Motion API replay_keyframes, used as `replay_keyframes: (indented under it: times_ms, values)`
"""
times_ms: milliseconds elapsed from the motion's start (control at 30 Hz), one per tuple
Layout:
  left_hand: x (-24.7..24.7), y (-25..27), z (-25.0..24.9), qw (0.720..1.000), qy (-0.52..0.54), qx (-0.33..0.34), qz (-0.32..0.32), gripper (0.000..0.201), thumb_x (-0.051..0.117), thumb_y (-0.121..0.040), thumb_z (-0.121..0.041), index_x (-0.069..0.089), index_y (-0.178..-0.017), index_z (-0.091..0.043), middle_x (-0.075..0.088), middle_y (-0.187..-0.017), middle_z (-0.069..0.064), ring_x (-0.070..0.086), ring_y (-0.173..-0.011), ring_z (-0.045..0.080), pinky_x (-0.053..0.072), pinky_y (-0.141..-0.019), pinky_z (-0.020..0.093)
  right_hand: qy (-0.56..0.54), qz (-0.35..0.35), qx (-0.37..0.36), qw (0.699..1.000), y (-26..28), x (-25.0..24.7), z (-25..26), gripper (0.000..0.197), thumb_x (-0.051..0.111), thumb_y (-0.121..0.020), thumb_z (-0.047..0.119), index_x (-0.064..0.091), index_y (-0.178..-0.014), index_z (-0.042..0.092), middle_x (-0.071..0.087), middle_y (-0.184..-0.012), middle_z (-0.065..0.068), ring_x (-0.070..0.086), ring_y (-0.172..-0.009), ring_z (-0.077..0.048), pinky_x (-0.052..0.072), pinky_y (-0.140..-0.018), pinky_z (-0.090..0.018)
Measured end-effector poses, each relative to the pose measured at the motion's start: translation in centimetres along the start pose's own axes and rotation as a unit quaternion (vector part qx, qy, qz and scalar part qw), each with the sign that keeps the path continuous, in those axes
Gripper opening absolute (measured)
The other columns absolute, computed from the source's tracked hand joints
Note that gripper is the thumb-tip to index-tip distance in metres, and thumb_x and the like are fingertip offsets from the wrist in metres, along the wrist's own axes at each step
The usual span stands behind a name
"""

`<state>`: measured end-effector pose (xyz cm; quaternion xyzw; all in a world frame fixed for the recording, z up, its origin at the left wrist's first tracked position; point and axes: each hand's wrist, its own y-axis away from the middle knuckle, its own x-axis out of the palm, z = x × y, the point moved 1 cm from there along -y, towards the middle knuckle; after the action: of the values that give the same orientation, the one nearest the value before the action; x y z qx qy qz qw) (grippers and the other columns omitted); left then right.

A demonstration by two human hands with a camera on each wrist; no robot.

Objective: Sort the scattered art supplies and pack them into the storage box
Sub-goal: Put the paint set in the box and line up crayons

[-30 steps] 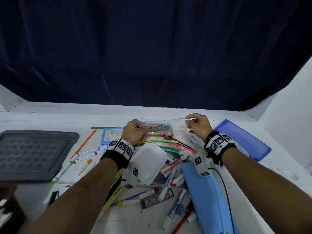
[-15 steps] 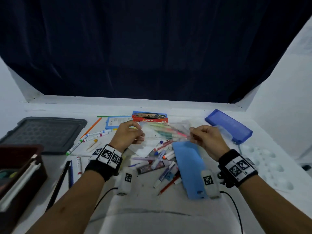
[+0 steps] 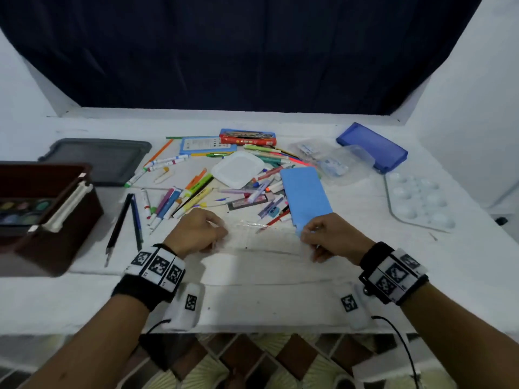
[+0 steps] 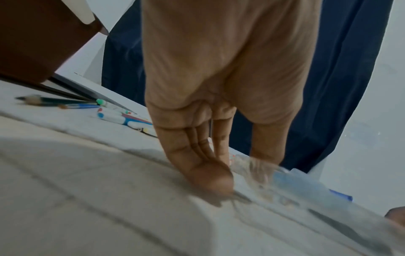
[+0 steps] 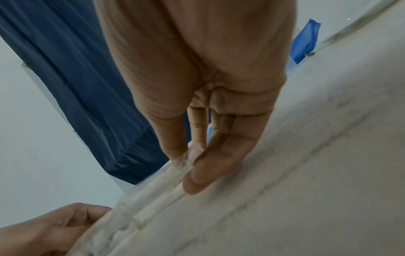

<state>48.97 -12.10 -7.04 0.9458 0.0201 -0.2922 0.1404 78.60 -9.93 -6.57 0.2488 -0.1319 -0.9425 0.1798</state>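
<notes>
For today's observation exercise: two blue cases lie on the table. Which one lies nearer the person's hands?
The light blue case, lying in the marker pile with its near end right by the right hand. The darker, translucent blue case lies far back on the right, near the wall.

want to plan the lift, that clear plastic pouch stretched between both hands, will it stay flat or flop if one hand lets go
Probably flop: the clear plastic pouch looks like a thin see-through film, and it is spread only where the left hand and right hand pinch its ends. It looks empty, so likely very light. Its smooth film may slip from a light pinch.
</notes>
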Motion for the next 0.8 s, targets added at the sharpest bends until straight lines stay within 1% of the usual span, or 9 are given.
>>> replay_keyframes:
  times_ms: [100,167,233,333,433,533,633,700,800]
  values:
    - [0.1,0.7,1.6,0.999,-0.032,-0.028,0.031,0.022,0.080,-0.077,-0.014,0.065,-0.093,-0.008,0.067,-0.059,0.013,0.059,-0.047,0.021,0.047,-0.046,0.025,-0.005,0.009,0.012,1.000,0.9,1.2,-0.8,0.019,0.071,-0.088,0.013,0.066,-0.102,0.002,0.067,-0.066,-0.013,0.067,-0.055,-0.023,0.057,-0.056,-0.030]
    - [0.2,1.0,1.9,0.998,-0.018,-0.049,0.047,0.029,0.081,-0.075,-0.008,0.062,-0.097,-0.005,0.062,-0.058,0.014,0.056,-0.043,0.021,0.046,-0.042,0.026,0.006,0.003,0.025,1.000,0.9,1.6,-1.2,0.024,0.074,-0.086,0.014,0.061,-0.104,0.005,0.068,-0.064,-0.012,0.064,-0.053,-0.020,0.054,-0.052,-0.027]
    - [0.1,1.0,1.8,0.997,-0.004,-0.061,0.055,0.031,0.081,-0.075,-0.003,0.060,-0.098,-0.003,0.061,-0.060,0.016,0.055,-0.041,0.020,0.046,-0.040,0.025,0.017,-0.012,0.018,1.000,0.8,1.8,-1.2,0.025,0.076,-0.084,0.015,0.057,-0.097,0.004,0.066,-0.062,-0.011,0.059,-0.049,-0.017,0.049,-0.047,-0.023]
    - [-0.2,0.9,1.6,0.994,0.020,-0.073,0.074,0.033,0.080,-0.075,-0.002,0.059,-0.100,-0.002,0.060,-0.063,0.018,0.053,-0.042,0.020,0.047,-0.041,0.026,-0.019,-0.022,0.014,0.999,0.7,1.8,-1.2,0.021,0.077,-0.082,0.014,0.058,-0.084,0.005,0.064,-0.063,-0.013,0.057,-0.044,-0.014,0.047,-0.044,-0.022]
    - [-0.1,0.9,1.8,0.994,0.037,-0.076,0.063,0.027,0.078,-0.080,-0.011,0.060,-0.099,-0.005,0.059,-0.063,0.017,0.053,-0.042,0.019,0.050,-0.044,0.027,-0.069,-0.031,0.014,0.997,0.8,1.9,-1.4,0.021,0.077,-0.082,0.012,0.059,-0.076,0.005,0.062,-0.061,-0.015,0.054,-0.041,-0.017,0.046,-0.044,-0.022]
    - [0.2,1.1,2.2,0.995,0.062,-0.069,0.035,0.021,0.072,-0.087,-0.013,0.062,-0.102,-0.002,0.060,-0.062,0.017,0.051,-0.042,0.019,0.051,-0.045,0.027,-0.088,-0.035,0.022,0.995,0.7,1.9,-1.5,0.020,0.078,-0.082,0.014,0.064,-0.077,0.001,0.062,-0.061,-0.016,0.056,-0.045,-0.020,0.051,-0.047,-0.024]
    - [0.2,1.1,2.5,0.995,0.067,-0.072,0.026,0.017,0.071,-0.087,-0.012,0.063,-0.100,-0.004,0.061,-0.065,0.017,0.053,-0.048,0.020,0.055,-0.050,0.029,-0.078,-0.031,0.029,0.996,0.6,2.0,-1.3,0.023,0.079,-0.082,0.016,0.065,-0.084,-0.003,0.062,-0.063,-0.018,0.057,-0.045,-0.020,0.052,-0.048,-0.024]
    - [0.2,1.0,2.7,0.994,0.071,-0.074,0.033,0.019,0.073,-0.086,-0.012,0.064,-0.100,-0.004,0.061,-0.066,0.017,0.053,-0.048,0.020,0.054,-0.048,0.029,-0.062,-0.031,0.028,0.997,0.6,1.9,-1.1,0.021,0.079,-0.081,0.013,0.063,-0.082,-0.001,0.061,-0.062,-0.018,0.055,-0.043,-0.019,0.051,-0.047,-0.023]
    - [0.2,1.1,2.7,0.994,0.071,-0.070,0.039,0.023,0.077,-0.082,-0.016,0.066,-0.098,-0.004,0.059,-0.061,0.014,0.053,-0.050,0.021,0.050,-0.048,0.027,-0.038,-0.044,0.028,0.998,0.3,1.6,-0.9,0.021,0.080,-0.079,0.008,0.060,-0.077,0.004,0.061,-0.062,-0.019,0.053,-0.042,-0.021,0.052,-0.049,-0.026]
